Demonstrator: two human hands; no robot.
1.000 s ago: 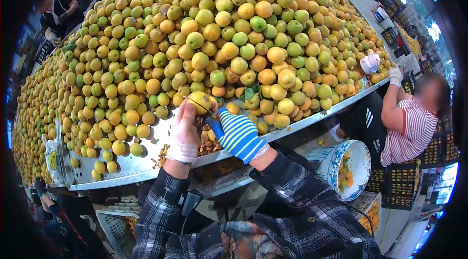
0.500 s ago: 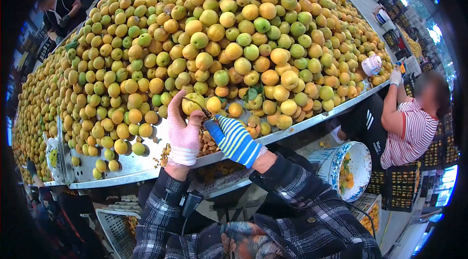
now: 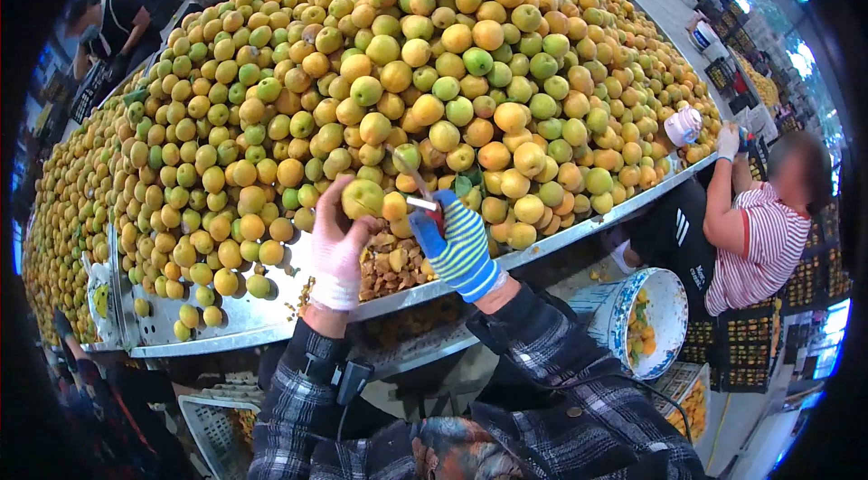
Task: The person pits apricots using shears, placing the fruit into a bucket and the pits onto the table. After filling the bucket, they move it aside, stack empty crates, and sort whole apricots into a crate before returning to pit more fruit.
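My left hand (image 3: 336, 252), in a pink and white glove, pinches a yellow-green apricot (image 3: 362, 198) between thumb and fingers. A dark line runs across the fruit's skin. In a blue and yellow striped glove, my right hand (image 3: 463, 245) is wrapped round a small knife (image 3: 423, 202) with a reddish handle. Its thin blade points up and away, apart from the apricot. Below and between my hands lies a heap of brown pits or scraps (image 3: 393, 265). Beyond them rises a large pile of apricots (image 3: 362, 87).
The metal table edge (image 3: 271, 332) runs in front of me. At right stand a blue and white bucket (image 3: 588, 308) with fruit pieces inside and black crates (image 3: 747, 349). A person in a striped shirt (image 3: 768, 236) sits there. A white crate (image 3: 203, 430) is at lower left.
My right hand has drawn the knife away from the apricot and turned its blade upward. The left hand still holds the fruit, which now shows a line across it.
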